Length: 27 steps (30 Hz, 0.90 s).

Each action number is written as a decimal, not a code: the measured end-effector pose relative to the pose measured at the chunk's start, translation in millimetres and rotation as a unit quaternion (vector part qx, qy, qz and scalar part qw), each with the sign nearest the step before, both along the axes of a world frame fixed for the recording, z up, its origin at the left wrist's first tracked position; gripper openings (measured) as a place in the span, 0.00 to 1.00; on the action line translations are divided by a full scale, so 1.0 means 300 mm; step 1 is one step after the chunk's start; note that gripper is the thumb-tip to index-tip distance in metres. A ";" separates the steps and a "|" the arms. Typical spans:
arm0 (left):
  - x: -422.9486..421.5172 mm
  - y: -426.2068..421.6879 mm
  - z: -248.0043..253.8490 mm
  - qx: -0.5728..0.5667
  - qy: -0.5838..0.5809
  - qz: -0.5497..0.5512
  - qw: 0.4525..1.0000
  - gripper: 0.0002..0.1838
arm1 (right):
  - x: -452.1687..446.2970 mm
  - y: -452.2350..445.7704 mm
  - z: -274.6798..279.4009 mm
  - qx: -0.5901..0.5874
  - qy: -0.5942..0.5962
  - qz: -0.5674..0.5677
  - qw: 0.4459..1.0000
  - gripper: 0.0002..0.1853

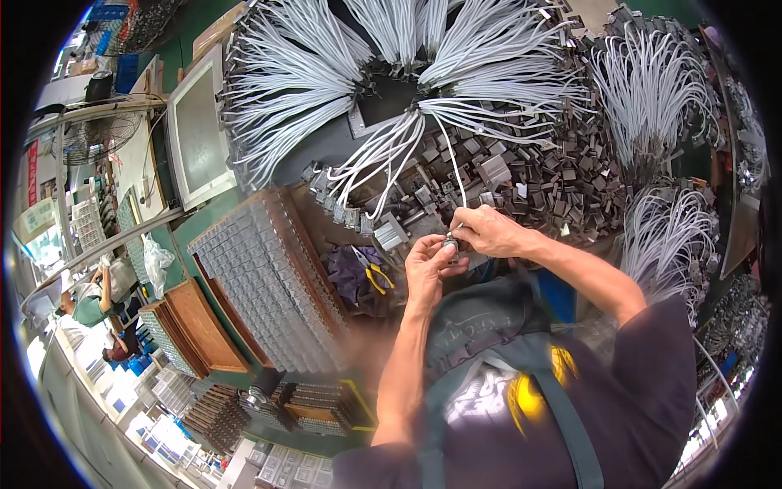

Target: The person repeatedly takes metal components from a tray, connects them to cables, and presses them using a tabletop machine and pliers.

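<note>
Dark T-shirt (505, 448) nearest; left hand (426, 273), right hand (490, 231) fingertip-pinch small metal part (451, 242); white cable (453, 159) snagging could dislodge it.

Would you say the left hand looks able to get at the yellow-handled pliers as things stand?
Probably yes: the pliers lie near the left hand, with nothing evident between them. Its fingers hold a small part, though, so it would likely need to let go first.

cables (309, 73) — white | plier handles (378, 278) — yellow | apron (489, 308): dark green | shirt (652, 359): dark, white and yellow print (528, 397)
</note>
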<state>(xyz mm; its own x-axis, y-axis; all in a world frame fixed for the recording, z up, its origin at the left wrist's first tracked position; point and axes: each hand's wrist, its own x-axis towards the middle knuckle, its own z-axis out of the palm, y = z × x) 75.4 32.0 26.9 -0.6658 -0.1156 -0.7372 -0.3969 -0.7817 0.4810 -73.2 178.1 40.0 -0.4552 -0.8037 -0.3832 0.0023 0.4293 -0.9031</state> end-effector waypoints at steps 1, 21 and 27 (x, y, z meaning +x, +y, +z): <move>0.000 0.003 -0.011 -0.001 0.000 0.003 1.000 0.14 | -0.007 -0.003 -0.003 0.012 -0.008 0.004 1.000 0.14; -0.153 0.001 -0.067 -0.340 -0.052 -0.083 0.935 0.28 | -0.154 -0.079 -0.040 0.053 0.196 0.202 0.958 0.28; -0.155 0.001 -0.111 -0.478 -0.035 -0.110 0.871 0.23 | -0.141 -0.089 -0.117 0.043 0.259 0.245 0.933 0.21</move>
<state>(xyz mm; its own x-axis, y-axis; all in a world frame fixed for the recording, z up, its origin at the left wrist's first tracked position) 28.9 32.2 -6.4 -0.7064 -0.5747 -0.4132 -0.5406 0.0612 0.8391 -115.6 151.5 4.9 -0.1832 -0.9404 -0.2865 -0.6409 0.3352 -0.6906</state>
